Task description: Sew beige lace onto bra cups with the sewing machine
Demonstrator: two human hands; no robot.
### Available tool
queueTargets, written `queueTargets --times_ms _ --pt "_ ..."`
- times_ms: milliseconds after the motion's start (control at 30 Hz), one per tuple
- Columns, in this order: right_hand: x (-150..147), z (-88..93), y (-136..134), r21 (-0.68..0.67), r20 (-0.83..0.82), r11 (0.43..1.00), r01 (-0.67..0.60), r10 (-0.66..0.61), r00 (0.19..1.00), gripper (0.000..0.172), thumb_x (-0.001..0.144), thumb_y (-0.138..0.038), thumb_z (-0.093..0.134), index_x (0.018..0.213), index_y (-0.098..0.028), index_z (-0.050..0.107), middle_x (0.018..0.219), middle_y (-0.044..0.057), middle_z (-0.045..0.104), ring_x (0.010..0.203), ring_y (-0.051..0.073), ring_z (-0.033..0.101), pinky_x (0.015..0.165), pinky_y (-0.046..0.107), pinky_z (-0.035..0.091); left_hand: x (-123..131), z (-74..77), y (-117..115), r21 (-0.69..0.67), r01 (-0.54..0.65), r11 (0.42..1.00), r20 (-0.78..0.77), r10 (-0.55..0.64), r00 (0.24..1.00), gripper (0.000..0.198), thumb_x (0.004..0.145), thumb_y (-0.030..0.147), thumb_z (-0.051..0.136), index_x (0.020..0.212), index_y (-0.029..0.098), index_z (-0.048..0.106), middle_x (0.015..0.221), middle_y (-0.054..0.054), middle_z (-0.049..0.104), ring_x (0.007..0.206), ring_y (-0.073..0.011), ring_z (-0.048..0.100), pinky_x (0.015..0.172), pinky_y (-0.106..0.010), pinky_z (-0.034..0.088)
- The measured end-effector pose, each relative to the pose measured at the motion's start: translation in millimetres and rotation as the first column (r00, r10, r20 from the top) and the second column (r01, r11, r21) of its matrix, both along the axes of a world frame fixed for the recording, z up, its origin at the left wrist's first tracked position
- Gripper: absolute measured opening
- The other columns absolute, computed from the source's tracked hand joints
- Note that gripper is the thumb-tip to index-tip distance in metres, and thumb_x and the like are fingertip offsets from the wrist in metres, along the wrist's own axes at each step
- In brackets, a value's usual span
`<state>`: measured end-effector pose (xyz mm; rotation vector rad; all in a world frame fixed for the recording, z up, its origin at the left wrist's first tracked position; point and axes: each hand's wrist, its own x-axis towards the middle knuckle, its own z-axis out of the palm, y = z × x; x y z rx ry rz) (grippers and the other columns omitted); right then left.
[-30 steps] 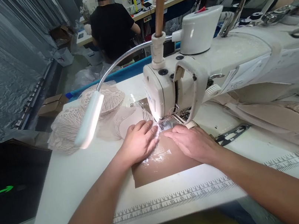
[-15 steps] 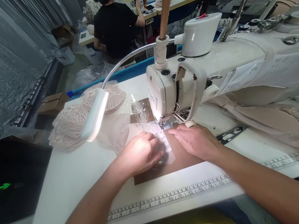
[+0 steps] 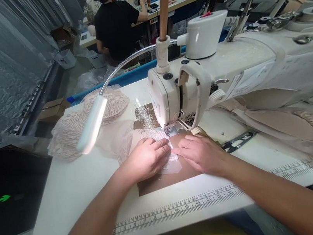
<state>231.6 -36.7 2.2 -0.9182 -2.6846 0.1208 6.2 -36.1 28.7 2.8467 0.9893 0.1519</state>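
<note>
Pale lace fabric [image 3: 153,133] lies under the needle and presser foot [image 3: 167,131] of a white sewing machine [image 3: 166,92]. My left hand [image 3: 149,157] rests over the lace, its fingers bent together and closed on it close in front of the foot; the thumb is hidden. From the other side, my right hand [image 3: 200,155] pinches at the lace's right edge, its fingertips nearly touching the left ones. A translucent piece [image 3: 172,167] shows below the lace. Under everything is a brown sheet [image 3: 155,185] on the machine bed.
A lit lamp [image 3: 92,124] on a bent metal neck hangs over the left side. Bundled lace [image 3: 69,134] lies behind it. More beige fabric [image 3: 280,122] is at right. A printed ruler [image 3: 176,210] runs along the table's front. A co-worker [image 3: 116,25] sits beyond.
My right hand has come left and drawn its fingers together at the lace edge. My left fingers have stretched forward toward the foot. The view has shifted slightly.
</note>
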Motion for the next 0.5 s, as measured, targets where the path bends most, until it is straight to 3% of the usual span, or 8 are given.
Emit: queueTargets --times_ms 300,500 --pt "1.2 0.0 -1.6 0.024 -0.047 0.999 0.033 -0.032 0.998 0.025 0.088 -0.012 0.047 0.091 -0.018 0.071 0.075 0.003 0.059 0.073 0.017 0.044 0.065 0.028 0.032 13.1 -3.4 -7.2 -0.023 -0.091 0.996 -0.008 0.091 0.996 0.037 0.097 0.03 0.034 0.122 0.015 0.058 0.132 -0.01 0.055 0.09 -0.0215 0.056 0.079 -0.037 0.046" --pt "-1.8 -2.3 -2.0 0.027 -0.03 0.996 0.089 -0.088 0.996 0.026 0.087 -0.012 0.049 0.097 -0.019 0.071 0.073 0.003 0.059 0.072 0.017 0.046 0.065 0.029 0.032 10.5 -9.0 -3.2 0.006 -0.115 0.993 -0.007 0.115 0.993 0.041 0.096 0.032 0.039 0.129 0.014 0.054 0.134 -0.012 0.054 0.087 -0.0223 0.054 0.079 -0.038 0.046"
